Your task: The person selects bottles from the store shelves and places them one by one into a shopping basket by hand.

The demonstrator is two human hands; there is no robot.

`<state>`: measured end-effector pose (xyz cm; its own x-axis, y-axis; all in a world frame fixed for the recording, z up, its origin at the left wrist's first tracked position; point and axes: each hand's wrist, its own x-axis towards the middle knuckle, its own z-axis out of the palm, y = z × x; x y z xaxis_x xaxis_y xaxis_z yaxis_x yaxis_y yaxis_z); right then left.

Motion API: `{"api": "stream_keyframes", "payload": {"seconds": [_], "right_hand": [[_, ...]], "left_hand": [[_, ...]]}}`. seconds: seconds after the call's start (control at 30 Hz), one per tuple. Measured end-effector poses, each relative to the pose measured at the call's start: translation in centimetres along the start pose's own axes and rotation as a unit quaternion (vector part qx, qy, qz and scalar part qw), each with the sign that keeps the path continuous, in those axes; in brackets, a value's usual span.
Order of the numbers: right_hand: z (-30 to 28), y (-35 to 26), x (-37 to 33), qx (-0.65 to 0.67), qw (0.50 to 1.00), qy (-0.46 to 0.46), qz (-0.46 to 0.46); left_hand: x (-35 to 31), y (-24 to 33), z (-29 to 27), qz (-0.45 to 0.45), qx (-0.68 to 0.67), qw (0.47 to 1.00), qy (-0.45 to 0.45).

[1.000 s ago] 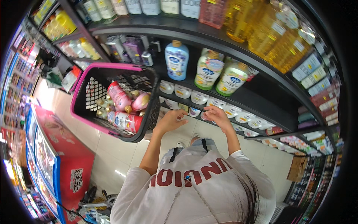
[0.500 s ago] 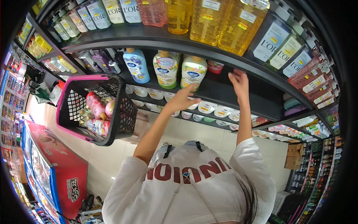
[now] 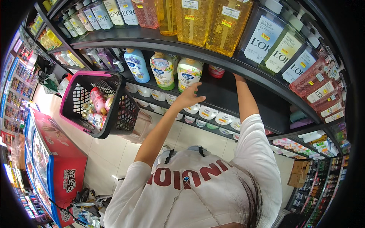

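My left hand (image 3: 189, 97) is open, fingers spread, in front of a white-green pump-less bottle (image 3: 189, 74) on the middle shelf. Whether its fingertips touch that bottle I cannot tell. Left of it stand a floral bottle with a green base (image 3: 162, 72) and a blue bottle (image 3: 136, 66). A red container (image 3: 216, 71) sits further in, to their right. My right forearm (image 3: 248, 97) reaches into the same shelf; past the wrist, my right hand is hidden beneath the upper shelf.
The upper shelf (image 3: 152, 42) holds large amber bottles (image 3: 193, 22) and pump bottles, its edge overhanging the middle one. A black basket with a pink rim (image 3: 64, 99), holding pink bottles, stands at left on a stool (image 3: 138, 129). White tubs (image 3: 208, 113) line a lower shelf. A red freezer (image 3: 70, 171) stands behind.
My right hand has gone deeper into the shelf, out of sight under the upper one. My left hand stays open by the white-green bottle. The view has shifted slightly.
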<state>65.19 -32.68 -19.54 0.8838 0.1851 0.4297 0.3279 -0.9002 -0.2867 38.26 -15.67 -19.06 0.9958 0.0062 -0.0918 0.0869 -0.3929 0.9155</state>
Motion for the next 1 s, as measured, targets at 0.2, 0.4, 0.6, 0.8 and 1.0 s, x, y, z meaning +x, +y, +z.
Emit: {"api": "stream_keyframes", "payload": {"seconds": [0.2,0.4,0.6,0.8,1.0], "right_hand": [[0.9,0.9,0.4,0.025,1.0,0.012,0.008],[1.4,0.6,-1.5,0.151,0.988,0.012,-0.035],[0.2,1.2,-6.0,0.328,0.941,-0.052,-0.062],[-6.6,-1.9,-11.5,0.177,0.982,-0.03,-0.06],[-9.0,-1.5,-14.2,0.262,0.962,-0.045,-0.065]], "left_hand": [[-0.3,-0.3,0.3,-0.004,0.003,1.0,-0.002],[-0.3,-0.3,0.4,0.017,-0.007,1.0,-0.004],[0.5,0.5,0.9,0.014,0.017,1.0,-0.018],[0.4,2.5,0.7,0.062,0.032,0.997,0.021],[1.1,4.3,1.4,0.126,0.043,0.988,0.074]]}}
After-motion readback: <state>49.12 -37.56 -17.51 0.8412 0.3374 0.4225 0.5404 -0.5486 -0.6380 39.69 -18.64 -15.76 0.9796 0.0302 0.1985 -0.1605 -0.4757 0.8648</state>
